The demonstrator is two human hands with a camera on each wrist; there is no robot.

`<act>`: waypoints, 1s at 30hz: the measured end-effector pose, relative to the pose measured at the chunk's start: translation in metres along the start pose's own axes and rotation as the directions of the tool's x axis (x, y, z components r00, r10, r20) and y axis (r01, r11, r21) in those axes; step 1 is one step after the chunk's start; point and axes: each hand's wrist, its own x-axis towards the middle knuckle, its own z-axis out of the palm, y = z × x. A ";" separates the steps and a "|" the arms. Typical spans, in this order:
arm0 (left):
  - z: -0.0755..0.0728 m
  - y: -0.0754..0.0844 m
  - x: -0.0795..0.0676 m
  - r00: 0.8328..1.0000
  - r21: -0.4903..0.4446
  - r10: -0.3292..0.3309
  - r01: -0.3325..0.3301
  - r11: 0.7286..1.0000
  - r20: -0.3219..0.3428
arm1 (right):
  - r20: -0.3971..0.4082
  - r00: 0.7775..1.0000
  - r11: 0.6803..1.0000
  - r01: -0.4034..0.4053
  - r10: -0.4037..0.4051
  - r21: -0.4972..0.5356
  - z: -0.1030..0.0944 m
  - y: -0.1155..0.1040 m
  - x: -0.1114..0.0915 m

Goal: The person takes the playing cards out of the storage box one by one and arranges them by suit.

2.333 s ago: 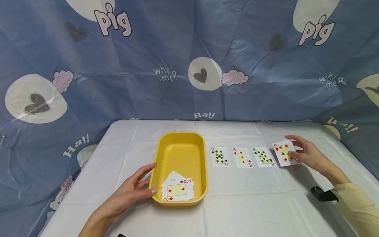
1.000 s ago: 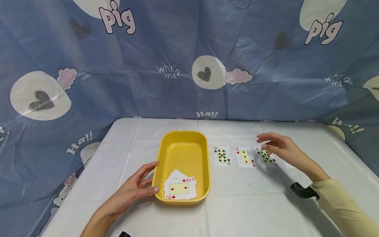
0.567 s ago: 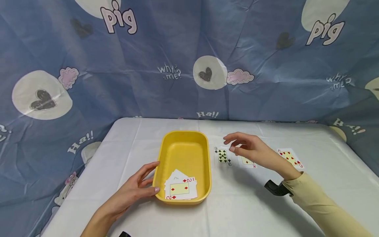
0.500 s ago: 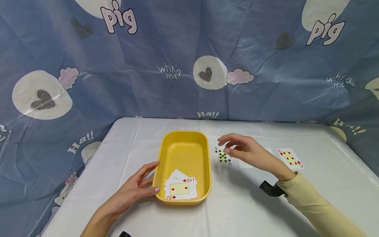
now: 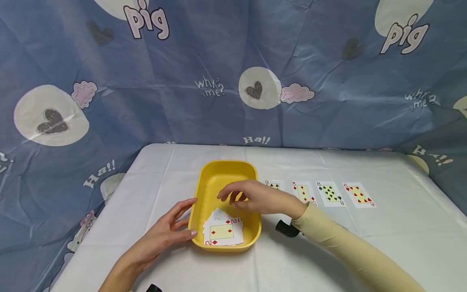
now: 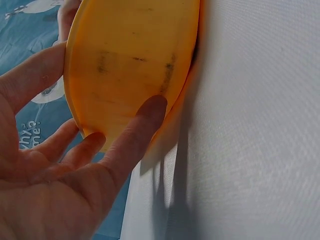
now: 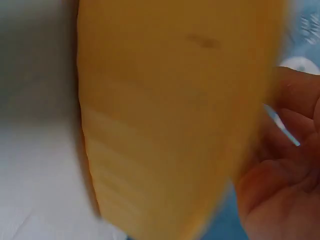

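Note:
My left hand [image 5: 160, 235] rests against the left side of a yellow plastic tray [image 5: 226, 164], its thumb and fingertips touching the outer wall and rim. Over the tray's inside hovers my right hand [image 5: 255, 196], fingers loosely bent with nothing between them. Below it, at the tray's near end, a two of diamonds [image 5: 221, 232] lies face up on top of other playing cards. In the left wrist view, the left thumb [image 6: 152, 107] lies along the tray's outside wall. The tray's wall fills much of the right wrist view, blurred, and hides part of the right hand.
A row of face-up cards lies right of the tray: a nine of clubs [image 5: 274, 185] partly hidden behind the right hand, a three of diamonds [image 5: 303, 190], an eight of spades [image 5: 330, 194] and a six of hearts [image 5: 359, 194]. A blue printed cloth [image 5: 204, 121] hangs behind the white table [image 5: 164, 174].
My right hand has laid the six of hearts at the row's right end, let go, and travelled left across the cards to above the tray. The left hand stays at the tray.

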 end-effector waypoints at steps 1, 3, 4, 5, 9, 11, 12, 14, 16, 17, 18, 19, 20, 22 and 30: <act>0.000 0.000 0.000 1.000 -0.003 -0.001 0.001 1.000 0.000 | 0.025 1.000 1.000 0.006 -0.005 -0.019 0.003 0.002 0.007; -0.001 -0.001 0.000 1.000 -0.005 -0.006 0.006 1.000 -0.003 | 0.063 0.998 0.998 0.015 -0.011 -0.064 0.009 0.006 0.021; -0.001 -0.001 -0.001 1.000 -0.006 -0.008 0.008 1.000 -0.003 | 0.079 0.997 0.996 0.017 -0.011 -0.084 0.012 0.007 0.027; -0.001 -0.001 -0.001 1.000 -0.008 -0.010 0.010 1.000 -0.003 | 0.095 0.996 0.995 0.012 -0.002 -0.103 0.014 0.009 0.033; -0.001 -0.001 0.000 1.000 -0.010 -0.011 0.011 1.000 0.013 | 0.178 0.982 0.985 -0.029 0.060 -0.173 0.021 0.014 0.045; 0.000 -0.001 0.000 1.000 -0.011 -0.009 0.010 1.000 0.020 | 0.220 0.972 0.979 -0.036 0.081 -0.200 0.024 0.016 0.048; 0.000 -0.001 0.000 1.000 -0.010 -0.006 0.007 1.000 0.022 | 0.235 0.968 0.977 -0.038 0.089 -0.212 0.025 0.017 0.049; 0.000 0.000 0.001 1.000 -0.011 0.000 0.001 1.000 0.018 | 0.251 0.963 0.973 -0.038 0.097 -0.228 0.027 0.019 0.051; 0.000 0.000 0.001 1.000 -0.011 0.003 -0.003 1.000 0.014 | 0.248 0.963 0.969 -0.037 0.100 -0.246 0.028 0.020 0.052; 0.000 0.000 0.001 1.000 -0.011 0.004 -0.004 1.000 0.010 | 0.243 0.964 0.966 -0.043 0.107 -0.256 0.028 0.021 0.053; 0.000 0.000 0.001 1.000 -0.012 0.003 -0.003 1.000 0.010 | 0.240 0.964 0.962 -0.047 0.114 -0.269 0.029 0.021 0.054; 0.000 0.000 0.001 1.000 -0.014 0.001 -0.001 1.000 0.010 | 0.238 0.964 0.959 -0.050 0.120 -0.279 0.029 0.022 0.054; 0.000 0.000 0.001 1.000 -0.016 -0.001 0.001 1.000 0.011 | 0.238 0.962 0.955 -0.059 0.132 -0.291 0.029 0.022 0.054; 0.000 0.000 0.001 1.000 -0.017 -0.004 0.005 1.000 0.015 | 0.241 0.958 0.947 -0.077 0.158 -0.313 0.030 0.022 0.055; 0.001 0.001 -0.001 1.000 0.001 0.011 -0.011 1.000 0.002 | 0.163 0.962 0.939 -0.161 0.218 -0.303 0.029 0.024 0.054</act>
